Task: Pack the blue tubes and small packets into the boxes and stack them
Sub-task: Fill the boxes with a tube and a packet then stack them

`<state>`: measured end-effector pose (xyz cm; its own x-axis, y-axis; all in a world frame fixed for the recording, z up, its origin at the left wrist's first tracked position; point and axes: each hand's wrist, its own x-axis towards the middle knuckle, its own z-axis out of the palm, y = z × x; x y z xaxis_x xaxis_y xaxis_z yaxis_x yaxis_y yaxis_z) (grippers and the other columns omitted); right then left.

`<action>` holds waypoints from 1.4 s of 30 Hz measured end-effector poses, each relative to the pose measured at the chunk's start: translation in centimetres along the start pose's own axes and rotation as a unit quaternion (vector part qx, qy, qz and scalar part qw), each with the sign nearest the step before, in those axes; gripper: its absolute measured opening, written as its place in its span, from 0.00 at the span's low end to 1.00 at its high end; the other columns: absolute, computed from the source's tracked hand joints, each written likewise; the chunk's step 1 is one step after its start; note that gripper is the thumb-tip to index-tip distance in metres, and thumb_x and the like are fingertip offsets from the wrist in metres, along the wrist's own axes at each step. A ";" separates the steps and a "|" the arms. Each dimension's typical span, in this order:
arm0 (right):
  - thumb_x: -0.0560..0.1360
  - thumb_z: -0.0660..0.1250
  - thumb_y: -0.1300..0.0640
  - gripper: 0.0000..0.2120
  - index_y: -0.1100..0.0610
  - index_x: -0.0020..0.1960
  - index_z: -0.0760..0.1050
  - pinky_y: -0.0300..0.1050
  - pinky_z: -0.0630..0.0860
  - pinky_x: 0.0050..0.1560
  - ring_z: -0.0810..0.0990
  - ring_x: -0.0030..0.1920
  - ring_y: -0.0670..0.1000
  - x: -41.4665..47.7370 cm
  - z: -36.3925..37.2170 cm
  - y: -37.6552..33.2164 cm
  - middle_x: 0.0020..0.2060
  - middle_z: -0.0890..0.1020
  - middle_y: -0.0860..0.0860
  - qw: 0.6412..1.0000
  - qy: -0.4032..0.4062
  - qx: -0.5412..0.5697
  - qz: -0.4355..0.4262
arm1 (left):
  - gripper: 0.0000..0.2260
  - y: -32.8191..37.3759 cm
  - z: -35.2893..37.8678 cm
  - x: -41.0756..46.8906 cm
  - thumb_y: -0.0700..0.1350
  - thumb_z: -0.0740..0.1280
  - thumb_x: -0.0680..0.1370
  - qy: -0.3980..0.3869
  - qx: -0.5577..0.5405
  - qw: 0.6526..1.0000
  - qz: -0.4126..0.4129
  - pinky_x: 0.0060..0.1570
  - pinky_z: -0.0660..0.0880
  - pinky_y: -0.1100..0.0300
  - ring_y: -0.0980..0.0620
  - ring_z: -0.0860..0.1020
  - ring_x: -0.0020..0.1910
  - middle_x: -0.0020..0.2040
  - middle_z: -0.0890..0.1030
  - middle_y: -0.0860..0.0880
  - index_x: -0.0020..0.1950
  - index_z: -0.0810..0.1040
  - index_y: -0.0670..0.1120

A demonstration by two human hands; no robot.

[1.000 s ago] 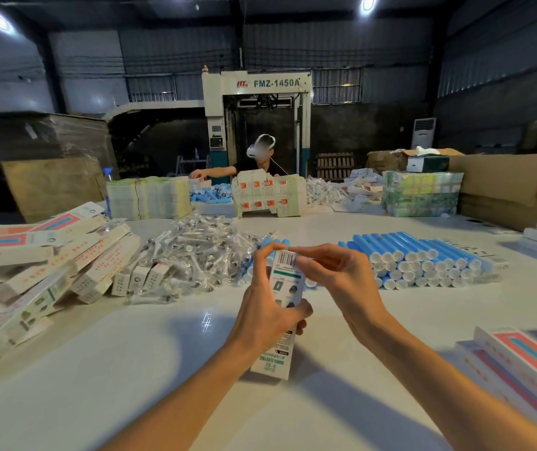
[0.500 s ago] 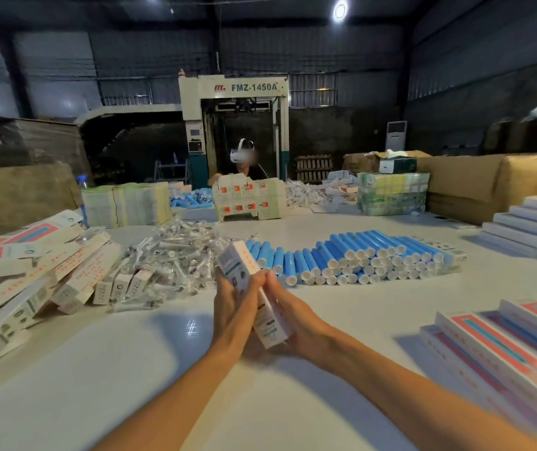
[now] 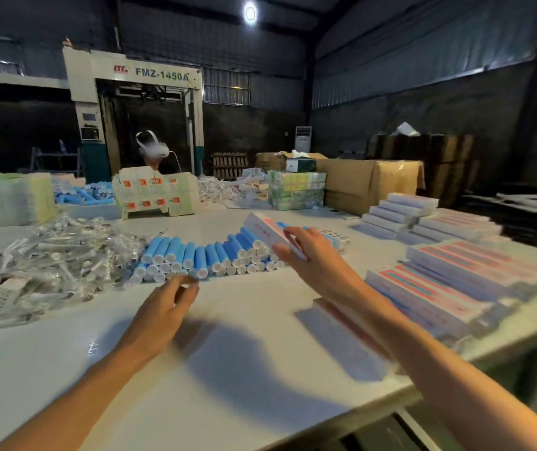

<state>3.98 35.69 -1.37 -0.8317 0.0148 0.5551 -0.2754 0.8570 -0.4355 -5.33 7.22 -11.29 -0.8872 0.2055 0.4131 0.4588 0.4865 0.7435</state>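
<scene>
Now the right grip pinches 1 box above the blue tubes; carry it level to the stack on that grip's right (edges squared). The left grip, loosely curled, holds nothing.

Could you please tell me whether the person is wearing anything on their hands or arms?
Nothing shows. The left hand and right hand are ungloved, with no rings visible. The left forearm and right forearm are bare to the frame edge: no sleeves, watch or wristband. The left hand is motion-blurred, hiding small details.
</scene>
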 end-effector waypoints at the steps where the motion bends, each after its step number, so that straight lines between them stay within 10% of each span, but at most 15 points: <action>1: 0.84 0.63 0.44 0.16 0.52 0.65 0.75 0.50 0.69 0.45 0.73 0.50 0.53 -0.5 -1.8 1.8 0.51 0.76 0.51 0.999 0.021 -0.042 0.009 | 0.03 -0.1 0.1 0.0 0.54 0.66 0.85 -0.008 0.018 1.000 0.016 0.50 0.73 0.56 0.57 0.80 0.52 0.50 0.83 0.56 0.54 0.79 0.62; 10: 0.80 0.63 0.37 0.21 0.49 0.67 0.74 0.45 0.71 0.49 0.73 0.57 0.51 -6.5 -11.0 13.8 0.60 0.78 0.50 0.937 0.033 -0.321 0.135 | 0.12 0.6 0.5 -1.3 0.43 0.71 0.82 -0.068 0.062 0.991 0.096 0.51 0.72 0.66 0.61 0.77 0.54 0.51 0.80 0.64 0.54 0.83 0.62; 24: 0.82 0.63 0.43 0.19 0.49 0.70 0.74 0.50 0.71 0.64 0.73 0.65 0.53 -7.2 -12.5 13.4 0.66 0.77 0.50 0.896 0.027 -0.422 0.137 | 0.12 1.5 0.1 -1.7 0.42 0.71 0.82 -0.128 0.080 0.981 0.122 0.51 0.73 0.73 0.61 0.76 0.57 0.54 0.79 0.66 0.55 0.84 0.60; 31: 0.83 0.65 0.49 0.09 0.52 0.56 0.82 0.50 0.82 0.49 0.80 0.51 0.49 -0.7 -5.9 4.8 0.55 0.83 0.49 0.969 0.090 -0.230 0.015 | 0.12 2.3 0.0 -1.8 0.42 0.70 0.83 -0.111 0.081 0.986 0.092 0.55 0.77 0.59 0.60 0.80 0.50 0.50 0.82 0.57 0.54 0.84 0.61; 42: 0.79 0.63 0.58 0.10 0.54 0.39 0.71 0.54 0.71 0.35 0.75 0.37 0.56 4.9 14.6 -9.3 0.35 0.79 0.50 0.996 0.001 0.064 -0.061 | 0.05 0.7 -1.1 -0.4 0.46 0.70 0.81 0.046 0.166 0.985 -0.004 0.46 0.74 0.53 0.48 0.82 0.48 0.47 0.83 0.55 0.56 0.80 0.53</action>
<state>-4.53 20.30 -4.98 -0.7879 -0.0846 0.6100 -0.4332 0.7801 -0.4514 -4.61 6.52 -10.36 -0.8753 0.1304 0.4657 0.3980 0.7411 0.5407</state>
